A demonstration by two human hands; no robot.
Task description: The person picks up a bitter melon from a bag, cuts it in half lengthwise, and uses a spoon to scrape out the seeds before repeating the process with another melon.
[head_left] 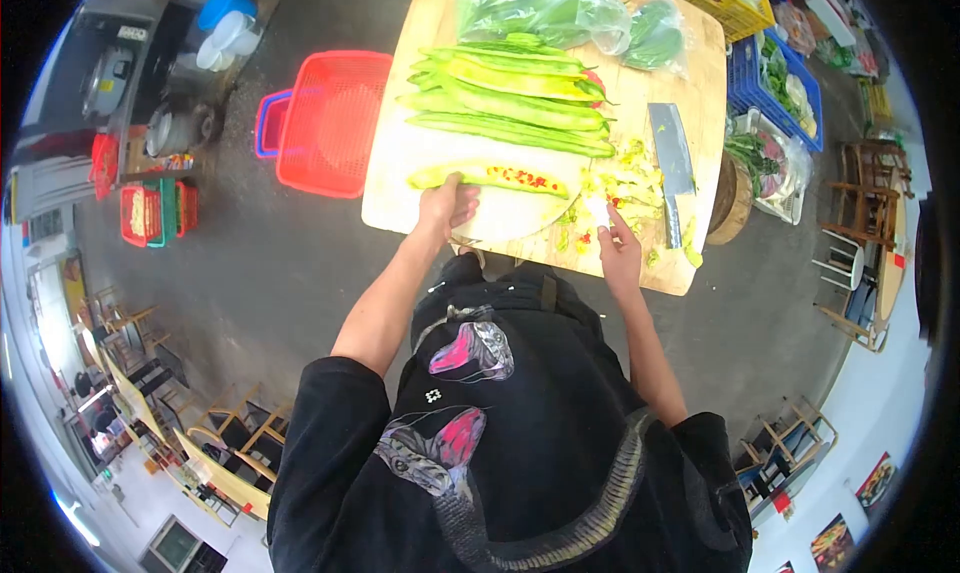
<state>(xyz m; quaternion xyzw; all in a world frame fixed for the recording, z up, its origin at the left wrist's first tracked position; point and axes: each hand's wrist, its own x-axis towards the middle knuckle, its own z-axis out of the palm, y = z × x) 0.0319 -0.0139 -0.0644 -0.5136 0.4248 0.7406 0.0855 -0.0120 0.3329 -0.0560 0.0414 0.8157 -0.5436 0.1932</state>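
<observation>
A long green gourd, split lengthwise with red seeds in its hollow (pixel 500 179), lies near the front of the wooden board (pixel 385 183). My left hand (pixel 446 207) is closed on its left part, the thumb over the top edge. Just right of the gourd, my right hand (pixel 621 249) pinches a small white tool (pixel 601 211); its full shape is partly hidden. Around that tool is a heap of pale green scraps (pixel 630 185) with red seeds. Behind, several long green gourds (pixel 510 98) lie side by side. A cleaver (pixel 671 150) rests at the right.
Bagged greens (pixel 535 13) lie at the board's back. A red basket (pixel 335 123) is on the left. A blue crate (pixel 785 83) of vegetables and a yellow crate (pixel 725 3) stand right of the board, near a round wooden block (pixel 731 205).
</observation>
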